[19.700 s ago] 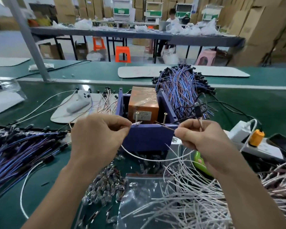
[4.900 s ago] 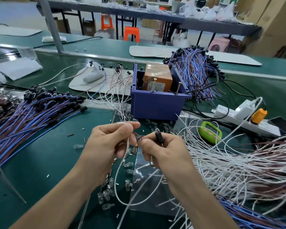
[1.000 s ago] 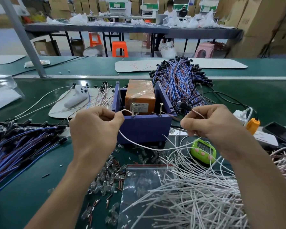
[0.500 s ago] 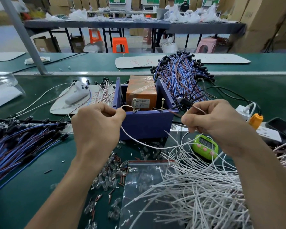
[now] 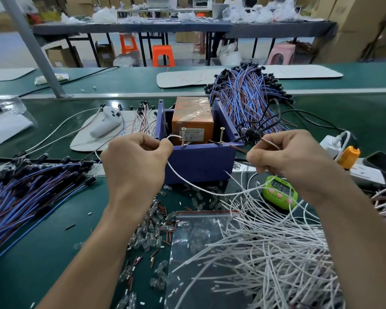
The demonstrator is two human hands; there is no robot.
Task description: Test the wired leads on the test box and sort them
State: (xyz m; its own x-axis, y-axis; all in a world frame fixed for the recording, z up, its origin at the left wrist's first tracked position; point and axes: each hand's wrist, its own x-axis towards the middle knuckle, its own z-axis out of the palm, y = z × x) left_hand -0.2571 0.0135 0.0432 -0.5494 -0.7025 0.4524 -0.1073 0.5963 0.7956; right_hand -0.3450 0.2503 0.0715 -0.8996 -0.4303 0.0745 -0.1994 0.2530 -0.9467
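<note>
White wire is the thing in hand: one wired lead (image 5: 187,184) droops in a slack curve across the front wall of the purple test box (image 5: 198,162), its long axis running left to right between the two hands. The left hand (image 5: 138,161) has its fingers (image 5: 165,145) pinched on one end, which loops up to the left screw post (image 5: 183,137) on the box's front rim; whether it touches the post or lies just beside it I cannot tell. The right hand (image 5: 292,159) has its fingers (image 5: 257,156) clenched on the other end. A black cap-like piece (image 5: 251,135) shows just beyond them, to the right of the right screw post (image 5: 221,136) and apart from it; whether it belongs to the lead or to the box's black cable is unclear. As I judge it, the coming move turns on that right-hand gap: this end lies to the right of its post, the right hand is the nearer one, and a short shift leftward would close it. An orange block (image 5: 193,121) sits inside the box. For sorting, a heap of white leads (image 5: 276,253) lies on the counter (image 5: 42,253) under the right forearm, and blue and purple bundles (image 5: 27,192) lie to the left
</note>
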